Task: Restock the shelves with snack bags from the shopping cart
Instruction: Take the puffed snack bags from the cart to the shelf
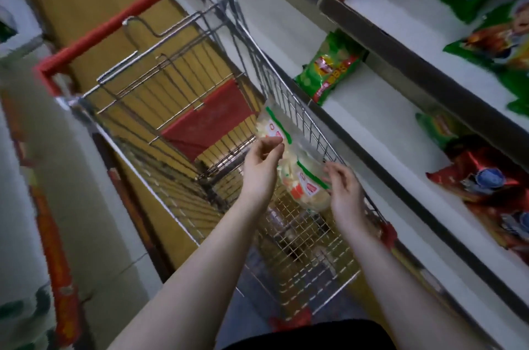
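Over the shopping cart [309,258], left hand [259,169] and right hand [345,195] are seemingly pinching the snack bag [294,166] by its ends, steadying it for shelving.

Dim, flat indoor light with a yellowish cast; source probably overhead, hard to tell. White shelves [380,109] are brightest, slightly washed out, with dark shadow bands under their lips. Whole frame is soft and motion-smeared; the left edge is blocky. Wide-angle bend skews the cart [171,109] lines. Bag [289,160] print is unreadable.
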`<action>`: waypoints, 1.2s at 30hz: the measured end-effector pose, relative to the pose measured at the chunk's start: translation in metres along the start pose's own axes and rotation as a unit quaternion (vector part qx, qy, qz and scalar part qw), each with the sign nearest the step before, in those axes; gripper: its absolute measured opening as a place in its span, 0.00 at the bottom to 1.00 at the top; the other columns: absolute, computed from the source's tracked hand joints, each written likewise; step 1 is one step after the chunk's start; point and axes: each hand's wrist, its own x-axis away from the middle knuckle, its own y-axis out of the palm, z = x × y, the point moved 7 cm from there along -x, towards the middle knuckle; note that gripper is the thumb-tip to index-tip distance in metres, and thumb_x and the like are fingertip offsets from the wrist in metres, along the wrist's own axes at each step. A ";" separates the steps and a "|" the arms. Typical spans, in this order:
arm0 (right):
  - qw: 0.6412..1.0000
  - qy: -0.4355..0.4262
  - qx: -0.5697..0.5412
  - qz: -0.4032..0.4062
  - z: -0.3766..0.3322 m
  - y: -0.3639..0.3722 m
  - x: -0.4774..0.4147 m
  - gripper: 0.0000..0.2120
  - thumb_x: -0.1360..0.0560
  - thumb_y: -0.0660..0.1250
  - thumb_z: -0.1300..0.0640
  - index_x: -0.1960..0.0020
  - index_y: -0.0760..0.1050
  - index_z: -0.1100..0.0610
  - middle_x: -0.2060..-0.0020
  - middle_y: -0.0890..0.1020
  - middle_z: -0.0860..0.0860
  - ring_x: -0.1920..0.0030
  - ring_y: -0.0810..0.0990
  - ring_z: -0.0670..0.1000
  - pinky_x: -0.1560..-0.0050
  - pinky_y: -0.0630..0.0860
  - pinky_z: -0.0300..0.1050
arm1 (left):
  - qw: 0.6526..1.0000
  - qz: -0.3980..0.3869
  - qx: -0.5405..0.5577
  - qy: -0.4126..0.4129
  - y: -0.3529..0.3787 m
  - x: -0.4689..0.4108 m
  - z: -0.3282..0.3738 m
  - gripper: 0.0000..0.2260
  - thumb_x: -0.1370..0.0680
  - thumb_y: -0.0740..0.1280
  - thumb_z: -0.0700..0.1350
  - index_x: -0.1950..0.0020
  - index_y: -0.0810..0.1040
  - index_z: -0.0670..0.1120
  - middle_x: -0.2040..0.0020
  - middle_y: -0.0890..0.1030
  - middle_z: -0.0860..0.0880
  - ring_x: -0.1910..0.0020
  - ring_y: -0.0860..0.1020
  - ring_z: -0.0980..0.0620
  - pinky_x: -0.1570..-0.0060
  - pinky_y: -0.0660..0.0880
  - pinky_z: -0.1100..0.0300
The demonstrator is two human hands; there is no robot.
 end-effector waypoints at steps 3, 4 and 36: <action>0.999 0.008 0.015 0.045 0.009 0.006 -0.006 0.16 0.19 0.54 0.52 0.36 0.70 0.58 0.43 0.74 0.51 0.58 0.75 0.41 0.73 0.73 0.29 | 0.997 -0.033 -0.063 0.024 -0.002 -0.044 -0.009 0.03 0.21 0.64 0.39 0.51 0.76 0.46 0.51 0.80 0.50 0.53 0.78 0.53 0.57 0.75 0.69; 0.997 0.020 0.013 0.067 0.015 0.011 -0.011 0.16 0.19 0.55 0.52 0.36 0.70 0.58 0.43 0.75 0.51 0.58 0.76 0.41 0.72 0.74 0.29 | 0.995 -0.058 -0.083 0.026 0.000 -0.063 -0.015 0.03 0.21 0.64 0.39 0.50 0.76 0.47 0.50 0.80 0.50 0.49 0.78 0.51 0.52 0.76 0.64; 0.809 0.055 0.558 0.176 0.083 0.076 -0.109 0.29 0.22 0.59 0.50 0.26 0.56 0.60 0.33 0.69 0.58 0.33 0.66 0.57 0.33 0.57 0.52 | 0.567 -0.235 -0.643 0.458 0.042 -0.242 -0.084 0.25 0.25 0.69 0.51 0.29 0.69 0.47 0.33 0.72 0.44 0.29 0.64 0.40 0.27 0.52 0.44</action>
